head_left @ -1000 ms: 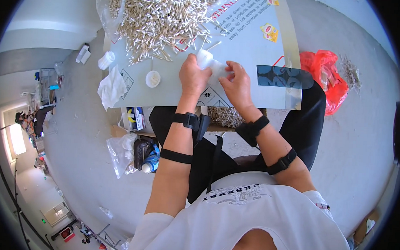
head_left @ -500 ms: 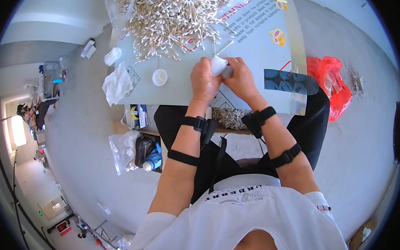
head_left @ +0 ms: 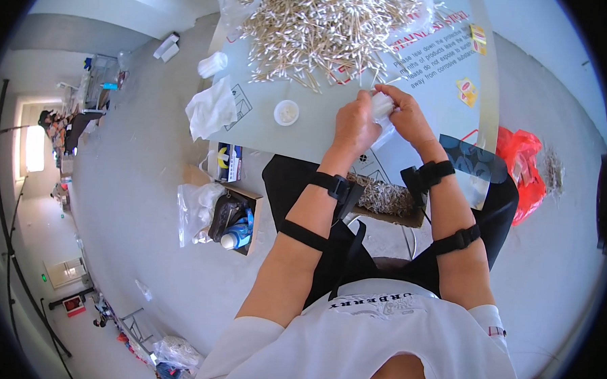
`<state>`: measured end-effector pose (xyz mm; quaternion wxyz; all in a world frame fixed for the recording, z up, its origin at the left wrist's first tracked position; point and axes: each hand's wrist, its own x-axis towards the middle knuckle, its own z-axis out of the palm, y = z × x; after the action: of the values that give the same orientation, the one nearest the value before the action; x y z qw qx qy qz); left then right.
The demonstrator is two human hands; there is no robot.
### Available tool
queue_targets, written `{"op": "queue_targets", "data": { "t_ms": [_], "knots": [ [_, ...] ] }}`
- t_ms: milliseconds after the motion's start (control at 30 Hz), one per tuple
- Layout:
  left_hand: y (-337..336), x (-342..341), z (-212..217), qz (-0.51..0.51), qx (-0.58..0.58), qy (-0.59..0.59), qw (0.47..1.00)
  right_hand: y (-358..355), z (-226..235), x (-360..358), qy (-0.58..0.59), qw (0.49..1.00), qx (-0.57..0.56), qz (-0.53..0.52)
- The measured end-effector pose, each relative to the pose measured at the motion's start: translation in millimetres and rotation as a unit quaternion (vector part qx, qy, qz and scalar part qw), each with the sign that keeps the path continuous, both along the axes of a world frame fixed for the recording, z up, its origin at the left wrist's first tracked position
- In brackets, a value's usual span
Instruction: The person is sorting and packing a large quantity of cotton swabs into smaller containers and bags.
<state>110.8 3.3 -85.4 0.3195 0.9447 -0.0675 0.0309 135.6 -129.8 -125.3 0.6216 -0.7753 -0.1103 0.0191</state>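
Observation:
Both of my hands meet over the table, below a heap of cotton swabs (head_left: 324, 34). Between them is a small white cylindrical tub (head_left: 382, 106), held at a tilt. My left hand (head_left: 356, 126) wraps round its left side with curled fingers. From the other side my right hand (head_left: 412, 116) grips it, thumb and fingers bent near its upper end. Fingers hide part of the tub, and what is inside cannot be made out. To the left lies a round white lid or shallow dish (head_left: 286, 113) with pale bits in it.
A crumpled white cloth or tissue (head_left: 212, 107) and another white cylindrical tub (head_left: 213, 64) lie at the table's left edge. Yellow packets (head_left: 466, 91) and a dark printed sheet (head_left: 471, 156) are on the right. Below stand boxes (head_left: 255, 221); a red plastic bag (head_left: 519, 172) sits beyond my leg.
The view has shifted, so the table and hands appear farther right. The tub has turned in my hands: its rounded white end showed before, its side shows now. Both hands keep hold.

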Motion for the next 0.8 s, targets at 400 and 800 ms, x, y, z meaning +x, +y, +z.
{"op": "queue_targets", "data": {
  "t_ms": [400, 800],
  "knots": [
    [42, 2, -8, 0.107, -0.398, 0.026, 0.911, 6, -4, -26, 0.067, 0.986, 0.063, -0.139],
    [233, 32, 47, 0.134, -0.208, 0.016, 0.969, 43, 18, -28, 0.02, 0.997, -0.012, -0.069]
  ]
}}
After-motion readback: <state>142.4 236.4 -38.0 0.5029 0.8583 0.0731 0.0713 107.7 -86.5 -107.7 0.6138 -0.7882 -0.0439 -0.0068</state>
